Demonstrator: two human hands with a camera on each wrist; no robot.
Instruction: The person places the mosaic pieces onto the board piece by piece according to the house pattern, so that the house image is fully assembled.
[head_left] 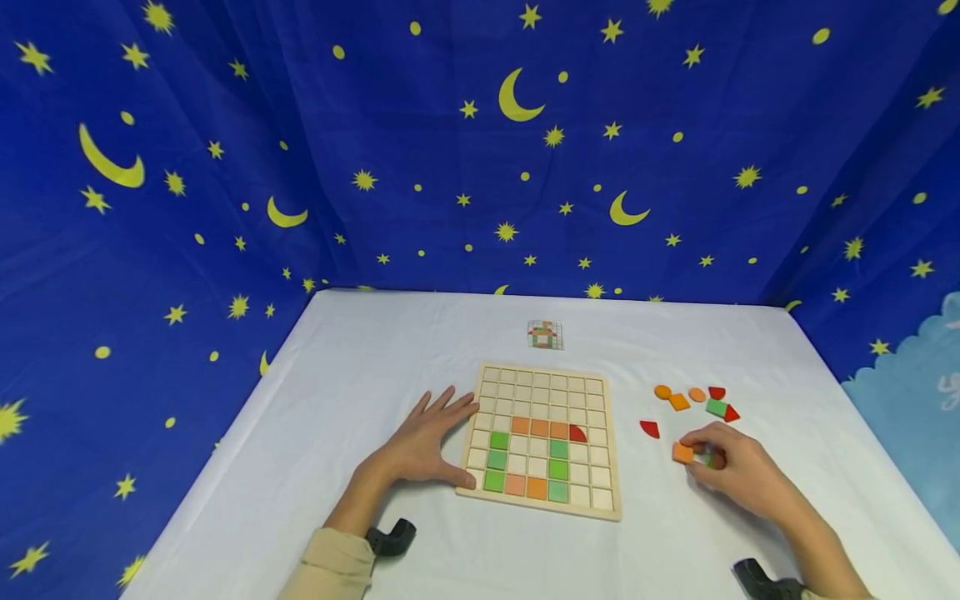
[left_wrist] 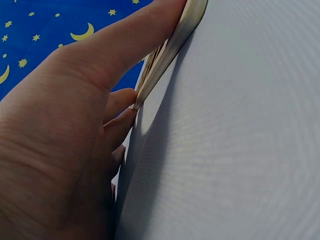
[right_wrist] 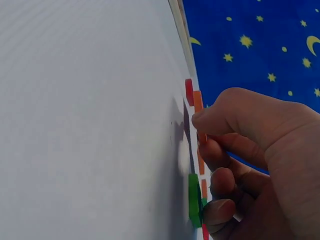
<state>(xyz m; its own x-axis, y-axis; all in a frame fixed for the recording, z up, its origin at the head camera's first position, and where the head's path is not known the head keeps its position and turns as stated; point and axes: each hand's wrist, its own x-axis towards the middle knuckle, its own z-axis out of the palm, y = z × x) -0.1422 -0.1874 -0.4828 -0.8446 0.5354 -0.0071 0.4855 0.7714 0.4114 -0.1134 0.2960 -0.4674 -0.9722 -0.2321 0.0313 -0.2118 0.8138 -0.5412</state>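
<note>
A wooden grid board [head_left: 612, 450] lies on the table, with green and orange square tiles and a red quarter-circle tile [head_left: 577, 433] in its cells. With fingers spread, my left hand [head_left: 423, 446] rests along the board's left edge, the thumb at the near corner. Right of the board, my right hand [head_left: 742, 471] pinches an orange square tile [head_left: 682, 452] between thumb and fingers. In the right wrist view, a green piece [right_wrist: 194, 200] is by the lower fingers; whether they hold it I cannot tell. A loose red quarter-circle tile [head_left: 650, 429] lies nearby.
Beyond the right hand lie several loose pieces, among them an orange disc [head_left: 662, 392], a green tile [head_left: 717, 407] and a red triangle [head_left: 732, 413]. A small pattern card [head_left: 545, 335] lies behind the board. A blue starry curtain [head_left: 450, 150] surrounds the white table [head_left: 390, 350].
</note>
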